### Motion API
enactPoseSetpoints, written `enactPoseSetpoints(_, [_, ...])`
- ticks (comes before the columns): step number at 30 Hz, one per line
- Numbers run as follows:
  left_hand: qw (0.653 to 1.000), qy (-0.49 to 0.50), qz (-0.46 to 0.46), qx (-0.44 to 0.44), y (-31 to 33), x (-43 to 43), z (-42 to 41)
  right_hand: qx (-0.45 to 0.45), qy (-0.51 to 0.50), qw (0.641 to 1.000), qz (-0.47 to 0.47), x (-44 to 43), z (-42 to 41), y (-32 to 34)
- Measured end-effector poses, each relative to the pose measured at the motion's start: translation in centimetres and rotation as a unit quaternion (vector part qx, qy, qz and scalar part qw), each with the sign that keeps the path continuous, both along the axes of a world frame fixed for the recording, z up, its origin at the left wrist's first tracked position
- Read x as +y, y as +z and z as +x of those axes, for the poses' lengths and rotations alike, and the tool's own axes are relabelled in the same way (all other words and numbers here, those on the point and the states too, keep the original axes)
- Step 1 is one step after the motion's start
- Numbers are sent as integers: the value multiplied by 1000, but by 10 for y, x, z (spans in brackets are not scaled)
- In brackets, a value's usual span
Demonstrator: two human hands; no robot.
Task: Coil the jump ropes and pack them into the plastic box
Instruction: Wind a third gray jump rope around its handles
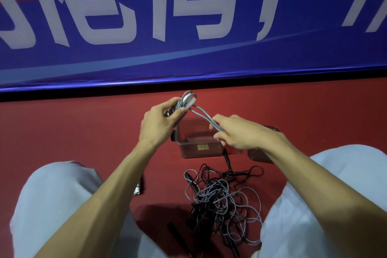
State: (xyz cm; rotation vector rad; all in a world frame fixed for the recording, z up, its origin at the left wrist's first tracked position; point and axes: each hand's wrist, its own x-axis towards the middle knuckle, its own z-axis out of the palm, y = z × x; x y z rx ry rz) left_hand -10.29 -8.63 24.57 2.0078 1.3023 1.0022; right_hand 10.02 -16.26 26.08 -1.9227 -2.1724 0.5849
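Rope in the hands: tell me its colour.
Grey. The rope runs between the left hand and right hand, clearest in the head view.

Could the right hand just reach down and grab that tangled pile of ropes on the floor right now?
Probably not yet. The right hand is closed on the grey rope that the left hand is bundling. The tangled pile lies uncovered on the red floor between the knees, so once that hand lets go, nothing blocks it.
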Motion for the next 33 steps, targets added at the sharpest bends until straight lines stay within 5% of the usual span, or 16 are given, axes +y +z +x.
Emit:
enactPoseSetpoints(8, [981, -74, 23, 176, -13, -3, 8, -203, 156, 957, 135, -14, -18, 5])
enactPoseSetpoints(14, [937, -245, -12, 250, -15, -4, 9, -133, 152, 946, 253, -9, -13, 2])
enactPoseSetpoints(24, [947, -290, -129, 43, -6, -15, 11, 169, -149, 942, 249, 5, -9, -10])
enactPoseSetpoints(30, [961, -226, -155, -38, -1, -22, 14, 206, -169, 944, 193, 8, -10, -11])
enactPoseSetpoints(33, [956, -207, -180, -102, 2, -23, 14, 125, -160, 959, 199, 8, -12, -6])
